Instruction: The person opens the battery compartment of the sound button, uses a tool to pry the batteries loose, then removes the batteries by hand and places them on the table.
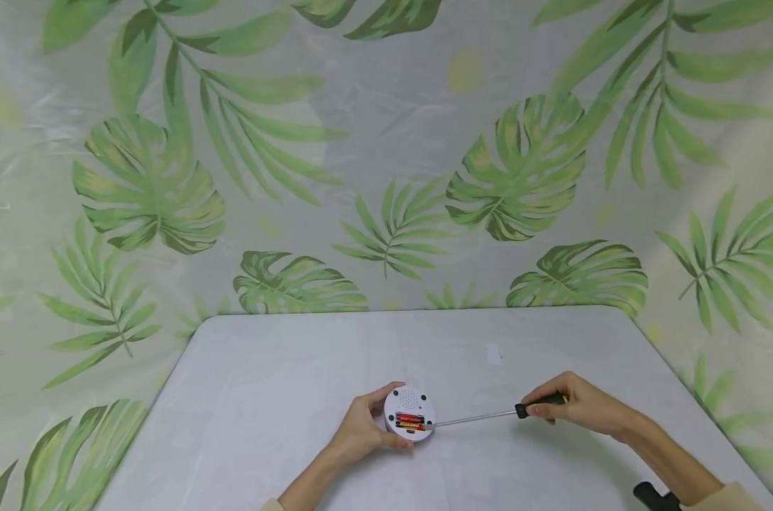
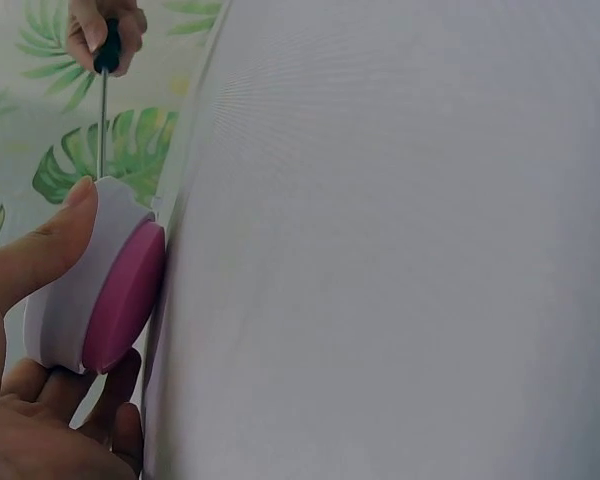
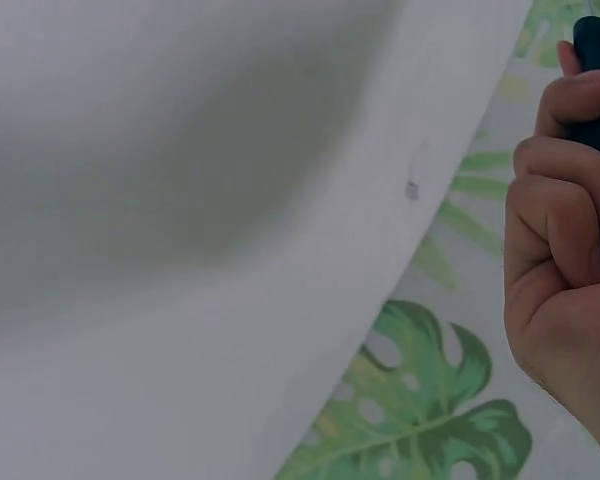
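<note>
In the head view my left hand (image 1: 363, 428) grips a round white device (image 1: 409, 397) by its rim. Its back faces up, with speaker holes and an uncovered battery compartment that holds red batteries (image 1: 409, 422). The left wrist view shows the device tilted on edge, its pink side (image 2: 125, 300) turned toward the table, with thumb and fingers on opposite edges. To the right, my right hand (image 1: 580, 404) holds a screwdriver by its black handle (image 3: 595, 45). The long metal shaft (image 1: 475, 419) reaches left to the battery end; exact contact at the tip cannot be told.
A small white piece (image 1: 494, 354), perhaps a cover, lies on the white table (image 1: 284, 362) behind the screwdriver. Near the front right, a black-handled object (image 1: 651, 495) is partly hidden by the right forearm. A leaf-patterned cloth (image 1: 392, 142) hangs behind the table.
</note>
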A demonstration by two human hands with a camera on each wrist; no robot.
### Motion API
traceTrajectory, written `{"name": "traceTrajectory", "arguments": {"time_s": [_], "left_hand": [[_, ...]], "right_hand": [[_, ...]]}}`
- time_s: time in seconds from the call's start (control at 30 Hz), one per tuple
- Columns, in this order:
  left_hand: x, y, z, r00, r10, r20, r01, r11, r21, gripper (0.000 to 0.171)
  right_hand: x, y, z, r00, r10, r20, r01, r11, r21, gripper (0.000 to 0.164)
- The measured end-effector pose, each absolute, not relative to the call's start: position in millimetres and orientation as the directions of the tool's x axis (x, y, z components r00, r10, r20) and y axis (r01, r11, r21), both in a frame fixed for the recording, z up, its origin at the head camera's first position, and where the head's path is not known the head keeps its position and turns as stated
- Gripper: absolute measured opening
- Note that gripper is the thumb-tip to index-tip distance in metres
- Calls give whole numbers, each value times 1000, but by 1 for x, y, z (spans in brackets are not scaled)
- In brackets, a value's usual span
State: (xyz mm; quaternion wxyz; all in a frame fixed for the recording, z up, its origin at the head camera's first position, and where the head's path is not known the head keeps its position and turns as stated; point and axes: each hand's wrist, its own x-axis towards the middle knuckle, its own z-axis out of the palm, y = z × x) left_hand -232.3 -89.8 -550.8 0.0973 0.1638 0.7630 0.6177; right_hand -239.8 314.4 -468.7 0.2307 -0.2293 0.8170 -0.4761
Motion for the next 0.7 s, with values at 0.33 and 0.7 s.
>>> {"name": "traceTrajectory", "arguments": {"time_s": [0.33,0.7], "left_hand": [[-231,-90,-551,-929,367,46,122,188,975,98],[-231,-89,-551,-922,385,53,126,168,978,96]], "right_hand": [[-240,320,-485,-765,-619,-180,-106,397,-912,29],[-228,310,-480,-781,-621,-59,-234,380,-895,27]]}}
